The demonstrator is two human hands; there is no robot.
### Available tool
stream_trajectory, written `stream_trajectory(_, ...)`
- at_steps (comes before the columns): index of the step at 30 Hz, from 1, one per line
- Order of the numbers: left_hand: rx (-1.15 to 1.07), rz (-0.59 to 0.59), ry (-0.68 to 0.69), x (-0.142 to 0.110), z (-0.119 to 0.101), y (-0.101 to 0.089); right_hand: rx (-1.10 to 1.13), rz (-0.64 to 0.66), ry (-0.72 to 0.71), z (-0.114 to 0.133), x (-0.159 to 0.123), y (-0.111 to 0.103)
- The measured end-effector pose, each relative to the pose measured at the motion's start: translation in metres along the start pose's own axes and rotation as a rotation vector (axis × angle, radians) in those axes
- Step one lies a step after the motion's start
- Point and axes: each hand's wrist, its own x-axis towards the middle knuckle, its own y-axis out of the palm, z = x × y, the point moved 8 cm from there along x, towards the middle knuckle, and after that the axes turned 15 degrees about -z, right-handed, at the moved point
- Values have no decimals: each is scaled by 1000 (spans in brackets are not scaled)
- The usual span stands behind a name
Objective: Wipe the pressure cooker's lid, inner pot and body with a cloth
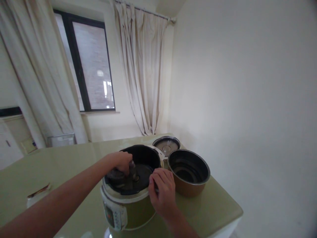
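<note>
Cooker [140, 213], open-topped, on the pale green bench [81, 165].
Left hand [123, 161] reaches inside, its grip closed around a dark crumpled cloth [117, 175]; the right hand [162, 185] has a narrow grip on the cooker's rim. White wall [247, 99] rises on the right; a dark-framed window [92, 59] and pale curtains [143, 66] lie beyond. Brown pot [190, 189] stands just right of the cooker, a round lid-like piece [163, 145] behind; the left forearm [66, 191] hides some bench.

This looks like a home: cloth curtains [146, 66] by a window [95, 66], an electric cooker [138, 213] on a table [76, 162].
</note>
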Motion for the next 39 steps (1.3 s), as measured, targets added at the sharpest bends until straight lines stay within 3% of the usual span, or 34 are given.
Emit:
stream_trajectory(2, -95, 118, 93, -13, -23, 3, 5, -14, 10, -2, -1, 1)
stream_trajectory(4, -236, 135, 239, -18, -56, 0, 5, -29, 15, -2, -2, 2)
stream_trajectory(6, -289, 35, 335, -11, -82, -4, 9, -51, 10, -1, -2, 2)
stream_trajectory(8, -224, -99, 308, 6, -93, -5, 17, -84, 2, 0, -2, 1)
stream_trajectory(12, -103, -282, 149, 41, -84, -1, 8, -110, -7, -1, -4, 0)
stream_trajectory(15, -62, -318, 81, 48, -56, -1, -7, -73, -20, -1, -5, 1)
stream_trajectory(18, -30, -260, -17, 37, -13, 0, 1, -35, -32, 0, -5, 0)
stream_trajectory(21, -53, -113, -86, 12, 17, 3, 7, -10, -22, 0, -4, 0)
stream_trajectory(23, -116, 29, -59, -7, 15, 7, 8, -9, -1, -2, -2, 1)
stream_trajectory(25, -282, 164, 12, -26, -4, 12, 12, -11, 16, -3, -2, 2)
stream_trajectory(27, -533, 193, 78, -39, -30, 10, 15, 0, 26, -6, -4, 4)
stream_trajectory(30, -713, -24, 133, -43, -48, -4, 19, 54, 34, -9, -5, 5)
stream_trajectory(33, -586, -346, -8, -41, -22, -13, -36, 190, 59, -11, 8, 7)
stream_trajectory(36, -375, -680, -276, -46, 20, -17, -208, 475, 79, -10, 36, 22)
stream_trajectory(39, -289, -798, -359, -50, 37, -8, -293, 900, -18, 4, 60, 59)
